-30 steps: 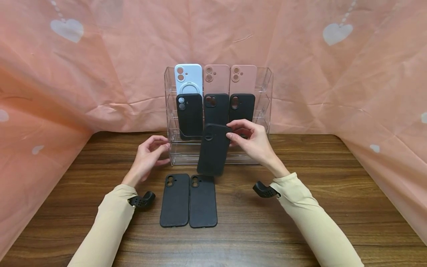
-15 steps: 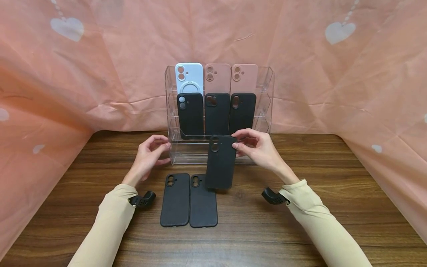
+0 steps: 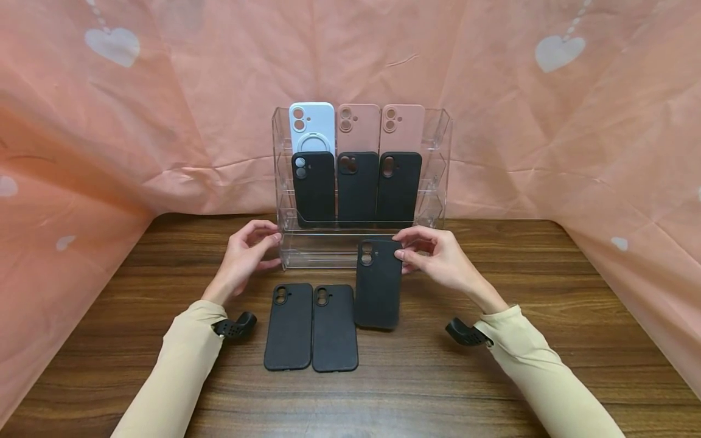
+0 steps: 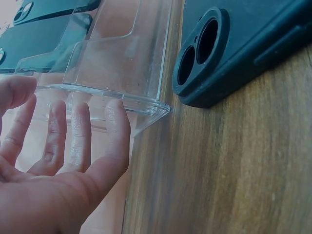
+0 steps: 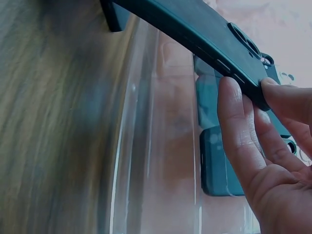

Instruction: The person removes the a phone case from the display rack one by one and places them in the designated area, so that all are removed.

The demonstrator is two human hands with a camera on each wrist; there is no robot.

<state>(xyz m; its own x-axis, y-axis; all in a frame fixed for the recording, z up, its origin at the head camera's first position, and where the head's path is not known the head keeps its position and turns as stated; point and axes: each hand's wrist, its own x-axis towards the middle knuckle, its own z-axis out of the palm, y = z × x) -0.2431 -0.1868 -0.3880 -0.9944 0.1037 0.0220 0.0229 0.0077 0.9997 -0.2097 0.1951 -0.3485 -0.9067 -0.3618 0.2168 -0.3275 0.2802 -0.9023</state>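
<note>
In the head view, my right hand [image 3: 438, 258] pinches a black phone case [image 3: 378, 286] by its upper right corner, between thumb and fingers. That case leans back over the table, in front of the clear rack's [image 3: 312, 260] lower tier, its camera opening at the top left. Two more black phone cases, a left one [image 3: 288, 331] and a middle one [image 3: 335, 334], lie side by side to its left. My left hand [image 3: 243, 258] has loosely bent fingers, and their tips touch the rack's left side; the left wrist view shows its fingertips [image 4: 117, 109] along the clear edge.
The rack's top tier holds a white case [image 3: 312, 125] with a ring and two pink cases, one in the middle [image 3: 358, 131] and one at right [image 3: 402, 131]. Black cases [image 3: 358, 194] stand in the tier below. A pink cloth [image 3: 493, 152] encloses the wooden table [image 3: 411, 389].
My right hand has brought the black phone case down and to the right, away from the upper tiers, to beside the two lying cases. The left hand stays at the rack's side.
</note>
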